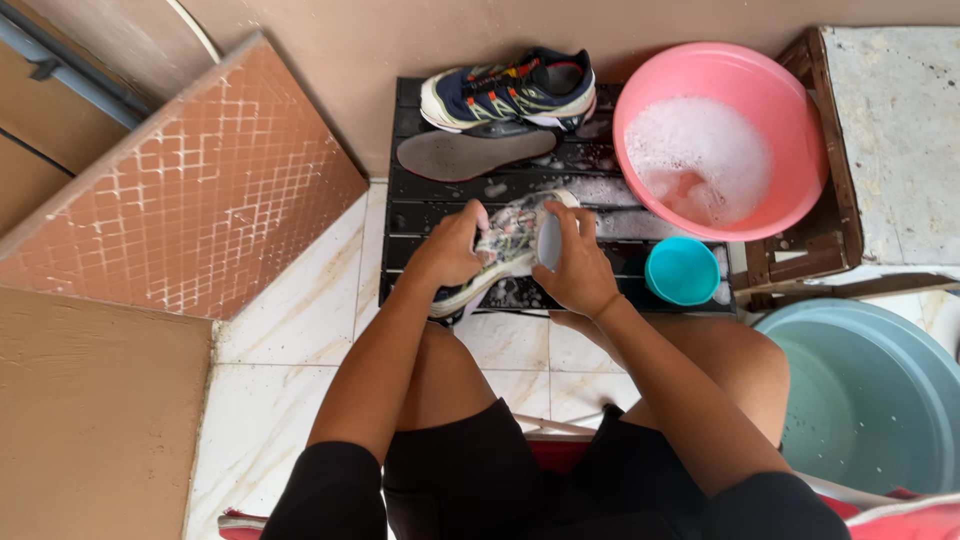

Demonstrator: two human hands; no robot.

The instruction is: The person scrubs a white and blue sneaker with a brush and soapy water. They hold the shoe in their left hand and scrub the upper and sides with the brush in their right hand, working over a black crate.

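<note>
Fingers of left hand and right hand curled around soapy sneaker, clasped between.

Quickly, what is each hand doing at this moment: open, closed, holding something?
Left hand: closed on the soapy shoe.
Right hand: closed on a small pale object against the shoe.

Around the black slatted mat you have a second sneaker and grey insole at its far edge — pink soapy basin, teal cup on its right side.
</note>
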